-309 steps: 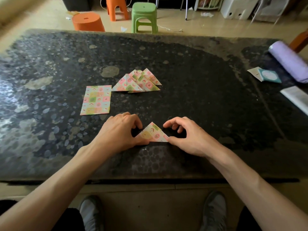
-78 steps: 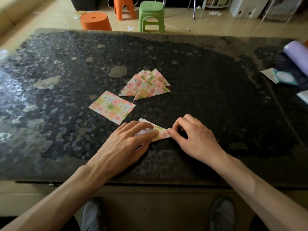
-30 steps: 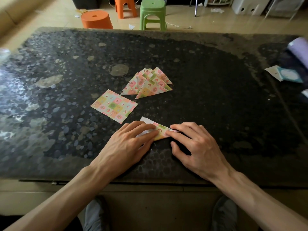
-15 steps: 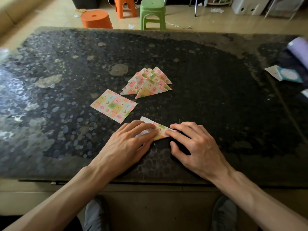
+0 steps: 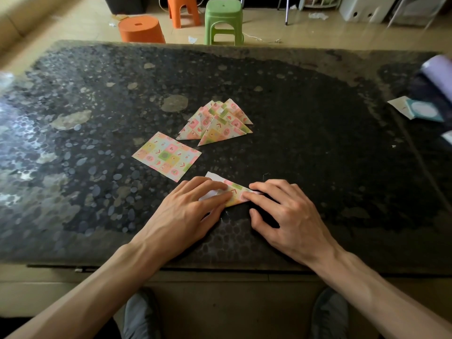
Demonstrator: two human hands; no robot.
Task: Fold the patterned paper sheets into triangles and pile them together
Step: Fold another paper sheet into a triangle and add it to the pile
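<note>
Now, leftmost, the flat square sheet of pastel patterned paper (image 5: 166, 155) lies askew on the dark speckled stone worktop (image 5: 318, 143) — turned since ten seconds ago. The left hand (image 5: 188, 211), grip apart, presses straight fingers on the half-folded patterned sheet (image 5: 236, 195) near the front edge. Behind, the pile of folded paper triangles (image 5: 217, 123) has gained one. The right hand (image 5: 286, 214), grip likewise apart, flattens the crease — unmoved this last second; after this fold, seemingly one sheet remains.
</note>
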